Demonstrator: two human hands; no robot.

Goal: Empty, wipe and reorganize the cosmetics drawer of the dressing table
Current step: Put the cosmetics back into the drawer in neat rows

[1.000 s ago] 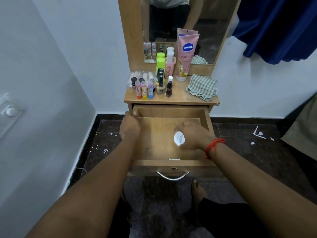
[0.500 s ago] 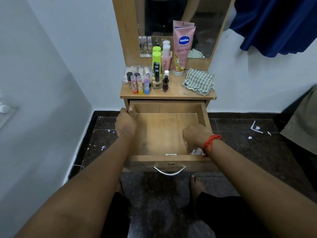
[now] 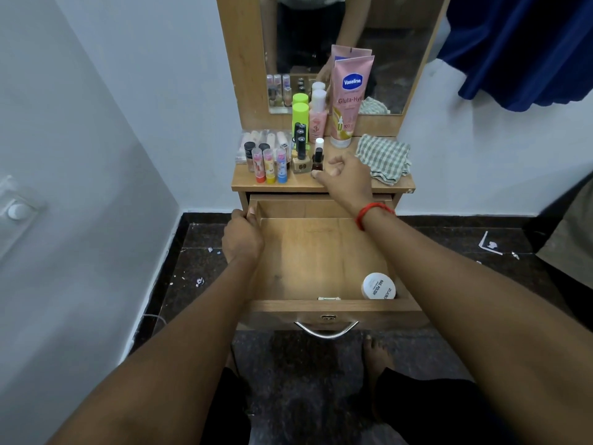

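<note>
Drawer (image 3: 314,252) open above dark floor (image 3: 192,239); my left hand (image 3: 242,236) grips its wall, right hand (image 3: 345,176) loosely curled by bottle (image 3: 317,159)

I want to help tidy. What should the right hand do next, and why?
Probably pinch the small dark bottle: the right hand hovers right beside it with loosely curled fingers, and the drawer holds just one white jar.

Soft, even indoor light, medium bright, cool cast on the walls (image 3: 96,139). Faint shadows inside the drawer (image 3: 308,258). Mirror (image 3: 398,43) reads dark; small glint on the handle (image 3: 325,332). Wide-angle bends lines at the edges; my forearms (image 3: 481,316) balloon toward the bottom. Small labels look soft.
</note>
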